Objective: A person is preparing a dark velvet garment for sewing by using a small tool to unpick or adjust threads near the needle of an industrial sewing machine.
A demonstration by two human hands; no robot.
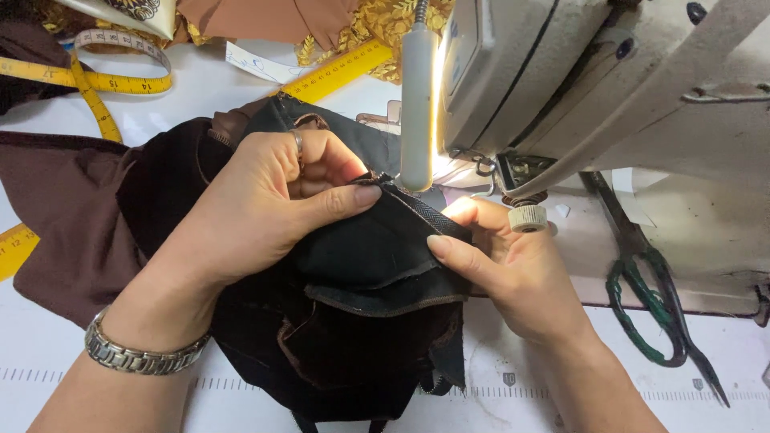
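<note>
Both hands pinch the black fabric (365, 256) between them; left hand (265, 204) grips its far-left edge; right hand (513, 269) its right edge, near the sewing machine (577, 88).

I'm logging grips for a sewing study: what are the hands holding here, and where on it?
Both hands pinch the black fabric piece at its zippered top edge: left hand at the upper end, right hand at the lower end.
</note>
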